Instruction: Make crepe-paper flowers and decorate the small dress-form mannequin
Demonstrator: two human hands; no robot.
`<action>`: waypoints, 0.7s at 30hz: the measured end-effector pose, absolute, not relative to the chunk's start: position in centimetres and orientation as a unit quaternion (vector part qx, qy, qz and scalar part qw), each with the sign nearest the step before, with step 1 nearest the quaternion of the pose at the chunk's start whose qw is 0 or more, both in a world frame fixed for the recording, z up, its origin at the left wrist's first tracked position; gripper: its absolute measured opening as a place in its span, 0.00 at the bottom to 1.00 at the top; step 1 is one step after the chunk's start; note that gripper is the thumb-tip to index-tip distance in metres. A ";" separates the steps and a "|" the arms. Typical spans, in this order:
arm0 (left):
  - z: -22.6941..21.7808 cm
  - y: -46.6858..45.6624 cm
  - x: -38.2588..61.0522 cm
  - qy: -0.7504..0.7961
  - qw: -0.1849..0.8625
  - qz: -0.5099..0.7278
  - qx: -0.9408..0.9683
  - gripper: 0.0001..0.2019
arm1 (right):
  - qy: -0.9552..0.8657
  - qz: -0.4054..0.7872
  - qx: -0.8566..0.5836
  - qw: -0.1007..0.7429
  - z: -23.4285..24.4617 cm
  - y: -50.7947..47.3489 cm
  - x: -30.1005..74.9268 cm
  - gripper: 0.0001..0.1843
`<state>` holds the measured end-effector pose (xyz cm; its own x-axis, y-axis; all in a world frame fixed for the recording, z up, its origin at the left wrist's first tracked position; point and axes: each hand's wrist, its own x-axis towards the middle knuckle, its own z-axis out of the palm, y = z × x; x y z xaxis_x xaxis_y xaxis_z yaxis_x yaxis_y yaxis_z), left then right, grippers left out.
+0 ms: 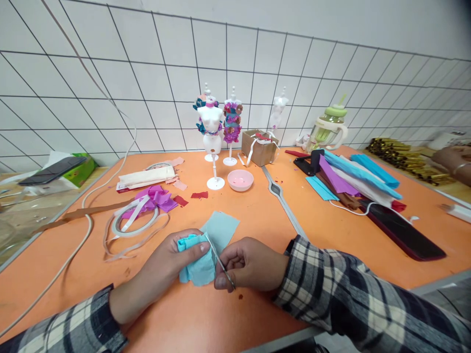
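Note:
My left hand (pixel 172 257) is closed on a folded piece of turquoise crepe paper (pixel 198 269), with the thumb pressed on its upper face. In my right hand (pixel 245 264) are slim metal tweezers (pixel 218 255), pinched between thumb and fingers. Their tips lie at the paper's upper right edge, beside my left thumb; whether they grip it I cannot tell. Just behind my hands, a pale blue-green sheet (pixel 221 229) lies flat on the orange table (pixel 176 318).
A tape roll (pixel 117 226) and purple crepe paper (pixel 158 198) lie left. Behind stand small mannequins (pixel 210 122), a pink bowl (pixel 240 180) and a cardboard box (pixel 262 151). Folded coloured paper (pixel 353 171), a phone (pixel 401 230) and a bottle (pixel 329 127) are right. Another person's hand (pixel 452 159) shows far right.

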<state>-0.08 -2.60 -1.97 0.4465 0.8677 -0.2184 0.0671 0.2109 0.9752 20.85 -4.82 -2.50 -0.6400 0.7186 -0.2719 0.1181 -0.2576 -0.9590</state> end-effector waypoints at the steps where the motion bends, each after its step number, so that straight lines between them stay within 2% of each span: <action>1: -2.0 -2.6 -0.1 0.424 0.650 0.308 0.550 0.17 | -0.573 0.701 -0.368 0.214 -2.5 -4.8 20.9 0.26; 15: -1.9 -2.6 -0.3 0.416 0.647 0.327 0.550 0.20 | -0.572 0.686 -0.384 0.232 -2.5 -4.7 20.6 0.27; 21: -1.9 -2.5 -0.2 0.428 0.639 0.325 0.550 0.19 | -0.596 0.671 -0.381 0.220 -2.8 -4.9 20.9 0.27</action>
